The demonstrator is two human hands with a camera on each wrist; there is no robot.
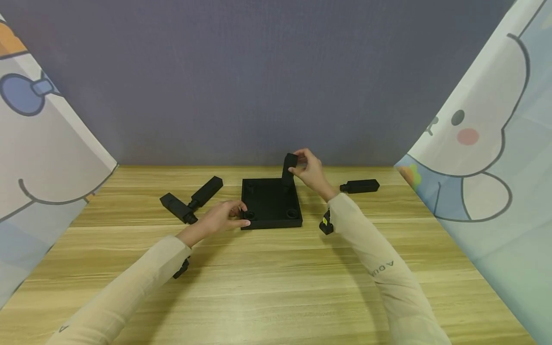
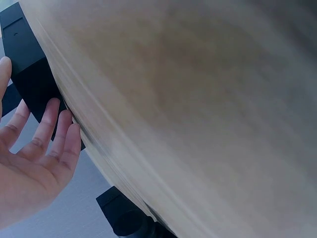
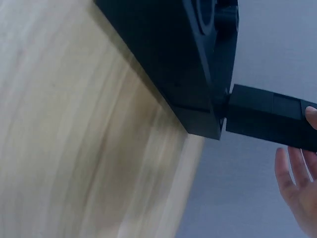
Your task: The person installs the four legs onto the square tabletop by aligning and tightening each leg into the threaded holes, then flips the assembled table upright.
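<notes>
A square black base (image 1: 271, 194) with raised edges and round sockets at its corners lies on the wooden table. My left hand (image 1: 222, 216) holds its front left corner, thumb at the front edge and fingers along the side, as the left wrist view also shows. With thumb and fingers, my right hand (image 1: 311, 172) grips a black rectangular leg (image 1: 288, 165) standing almost upright at the back right corner. In the right wrist view the leg (image 3: 267, 116) meets the base (image 3: 158, 54) there; its lower end is hidden, so I cannot tell how deep it sits.
Two similar black legs, one farther back (image 1: 208, 190) and one nearer (image 1: 176, 206), lie left of the base. Another leg (image 1: 361, 186) lies to the right. Small black objects show partly beside both sleeves. A grey panel (image 1: 276, 86) rises behind the table.
</notes>
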